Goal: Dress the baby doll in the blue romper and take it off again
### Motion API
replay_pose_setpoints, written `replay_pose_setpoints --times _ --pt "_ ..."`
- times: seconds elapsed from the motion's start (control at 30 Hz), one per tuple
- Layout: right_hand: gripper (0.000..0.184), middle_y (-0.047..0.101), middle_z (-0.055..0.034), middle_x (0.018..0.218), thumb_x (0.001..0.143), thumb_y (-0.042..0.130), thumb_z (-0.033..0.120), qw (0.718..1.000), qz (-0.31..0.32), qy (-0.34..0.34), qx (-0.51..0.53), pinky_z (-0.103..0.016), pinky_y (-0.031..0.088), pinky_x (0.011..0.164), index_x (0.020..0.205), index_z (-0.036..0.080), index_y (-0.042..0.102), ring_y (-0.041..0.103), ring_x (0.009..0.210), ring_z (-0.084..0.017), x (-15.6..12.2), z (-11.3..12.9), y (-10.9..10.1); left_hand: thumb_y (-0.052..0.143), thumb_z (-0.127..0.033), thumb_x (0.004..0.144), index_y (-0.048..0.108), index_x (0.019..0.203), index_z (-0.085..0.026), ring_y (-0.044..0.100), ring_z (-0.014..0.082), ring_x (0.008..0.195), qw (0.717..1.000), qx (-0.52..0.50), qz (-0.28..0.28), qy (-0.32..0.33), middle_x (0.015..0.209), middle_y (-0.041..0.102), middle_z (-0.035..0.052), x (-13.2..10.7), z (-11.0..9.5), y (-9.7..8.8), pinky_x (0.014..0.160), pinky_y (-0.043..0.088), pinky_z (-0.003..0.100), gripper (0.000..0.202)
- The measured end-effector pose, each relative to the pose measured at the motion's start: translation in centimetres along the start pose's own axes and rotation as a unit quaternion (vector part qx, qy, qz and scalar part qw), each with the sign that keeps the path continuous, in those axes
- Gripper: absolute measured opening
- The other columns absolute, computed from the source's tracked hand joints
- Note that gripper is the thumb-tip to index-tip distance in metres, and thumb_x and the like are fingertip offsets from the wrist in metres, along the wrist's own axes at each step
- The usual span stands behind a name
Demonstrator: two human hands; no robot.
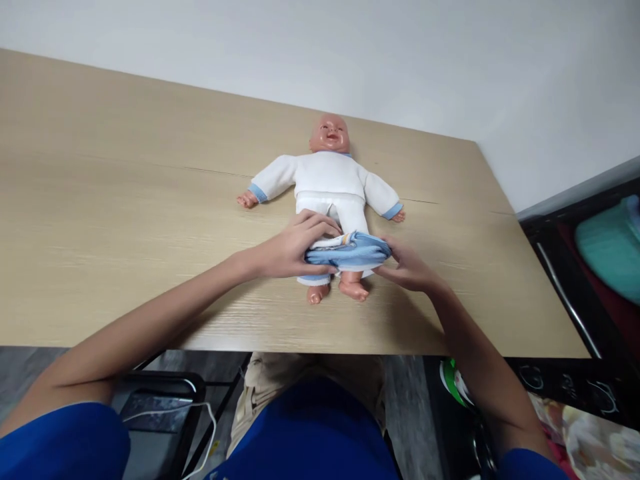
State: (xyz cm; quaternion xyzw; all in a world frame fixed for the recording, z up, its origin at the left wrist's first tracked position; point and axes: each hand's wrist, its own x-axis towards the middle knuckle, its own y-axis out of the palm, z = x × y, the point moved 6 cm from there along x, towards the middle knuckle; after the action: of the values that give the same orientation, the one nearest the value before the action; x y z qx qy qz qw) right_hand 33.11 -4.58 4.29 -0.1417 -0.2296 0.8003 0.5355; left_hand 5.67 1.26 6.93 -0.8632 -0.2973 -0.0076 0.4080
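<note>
Pale wood-grain table fills most of the frame, running from the left edge to a corner at the right, with a plain light wall behind it across the top. At the upper centre, a baby doll lies on its back, head toward the top of the frame, arms spread to both sides. It wears a white top with light blue cuffs and white trousers; its bare feet point toward the bottom of the frame.

Over the doll's lower legs, just below the centre, two bare hands hold up a bunched blue-and-white cloth. On its left side, the left hand grips it, fingers curled over the top and thumb along the underside. On its right side, the right hand pinches the end between thumb and fingers.

Both forearms reach in from the lower corners, out of blue sleeves. At the lower left is a black seat with a white cable trailing over it. At the right edge sits a turquoise basin; at the lower right, a pale plastic bag is partly visible.
</note>
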Motion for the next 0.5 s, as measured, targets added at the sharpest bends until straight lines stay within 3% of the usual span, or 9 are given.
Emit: replay_pose_setpoints --times 0.1,0.23,0.37,0.5 --pt "0.051 0.08 -0.0081 0.128 0.101 0.092 0.056 0.999 0.022 -0.017 -0.022 -0.05 0.062 0.104 0.14 0.029 0.074 0.075 0.116 -0.035 0.3 0.6 -0.3 0.084 -0.067 0.105 0.07 0.141 -0.025 0.054 0.039 0.156 0.999 0.024 -0.042 -0.004 0.169 0.065 0.0177 -2.2 1.6 -1.3 0.138 0.037 0.059 0.057" --pt "0.044 0.071 -0.0053 0.115 0.1 0.091 0.064 0.998 0.015 -0.063 -0.007 -0.045 0.059 0.096 0.121 0.029 0.074 0.069 0.103 -0.029 1.4 1.4 -0.7 0.079 -0.058 0.11 0.07 0.124 -0.025 0.061 0.0377 0.148 0.999 0.006 -0.048 -0.013 0.168 0.067 0.0142 -3.1 3.5 -2.2 0.131 0.042 0.059 0.037" --pt "0.049 0.067 -0.0032 0.109 0.096 0.092 0.07 0.995 -0.03 -0.048 0.081 -0.04 0.057 0.09 0.116 0.029 0.074 0.065 0.099 -0.026 4.1 -0.1 -0.4 0.072 -0.051 0.113 0.064 0.126 -0.023 0.07 0.0315 0.124 0.991 -0.064 -0.113 -0.021 0.137 0.077 0.013 -1.7 5.0 -1.6 0.115 0.053 0.052 0.031" --pt "0.051 0.064 0.0014 0.097 0.092 0.094 0.072 0.977 -0.135 0.009 0.165 -0.036 0.056 0.089 0.106 0.03 0.069 0.062 0.093 -0.023 6.3 -3.2 0.4 0.074 -0.058 0.112 0.063 0.127 -0.023 0.067 0.025 0.1 0.946 -0.182 -0.24 -0.121 0.11 0.07 0.0062 -1.7 7.5 -0.4 0.093 0.057 0.041 0.04"
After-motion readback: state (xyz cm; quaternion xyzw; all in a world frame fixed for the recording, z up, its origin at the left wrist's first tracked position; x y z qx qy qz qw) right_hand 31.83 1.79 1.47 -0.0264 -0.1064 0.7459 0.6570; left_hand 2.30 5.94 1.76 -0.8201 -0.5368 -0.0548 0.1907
